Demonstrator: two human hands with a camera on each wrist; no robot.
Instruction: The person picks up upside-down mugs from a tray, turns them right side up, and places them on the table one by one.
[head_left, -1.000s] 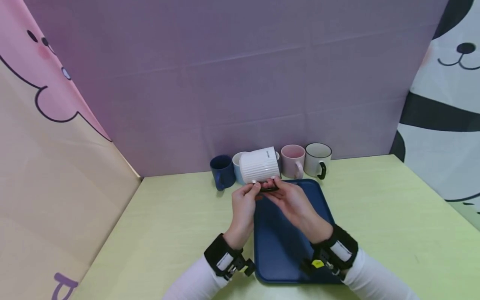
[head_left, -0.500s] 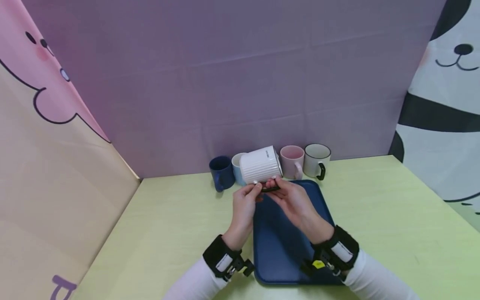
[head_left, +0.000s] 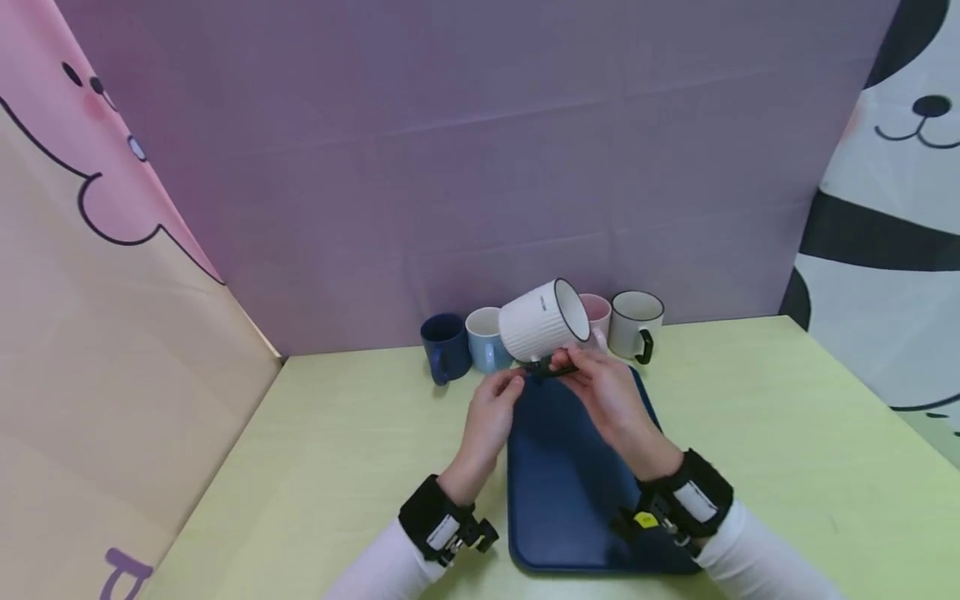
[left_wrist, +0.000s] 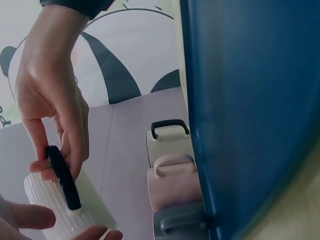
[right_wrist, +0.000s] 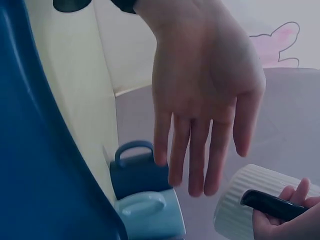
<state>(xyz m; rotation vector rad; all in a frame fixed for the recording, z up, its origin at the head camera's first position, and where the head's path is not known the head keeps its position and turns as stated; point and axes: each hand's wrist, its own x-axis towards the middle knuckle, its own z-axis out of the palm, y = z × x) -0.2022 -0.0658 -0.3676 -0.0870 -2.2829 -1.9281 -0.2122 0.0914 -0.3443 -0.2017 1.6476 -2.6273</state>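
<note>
A white ribbed mug (head_left: 534,323) with a dark rim is held tilted above the far end of the blue tray (head_left: 558,500), its mouth facing right. My right hand (head_left: 611,408) grips the mug's black handle (left_wrist: 63,177) between thumb and fingers. Just left of the handle is my left hand (head_left: 486,425); the right wrist view shows its fingers (right_wrist: 196,170) straight and apart from the mug. Behind stand a navy mug (head_left: 446,342), a light blue mug (head_left: 484,342), a pink mug (head_left: 597,311) and a white mug with a black handle (head_left: 632,329).
The mugs line the back of the pale table (head_left: 360,450), against a purple cloth backdrop (head_left: 487,167). A panda-print panel (head_left: 885,225) borders the right side and a cream-and-pink panel (head_left: 127,333) the left. The held mug hides part of the row.
My left hand has let go of the handle, its fingers straightening. My right hand has carried the white ribbed mug a little right and tipped its mouth up, so the light blue mug shows more.
</note>
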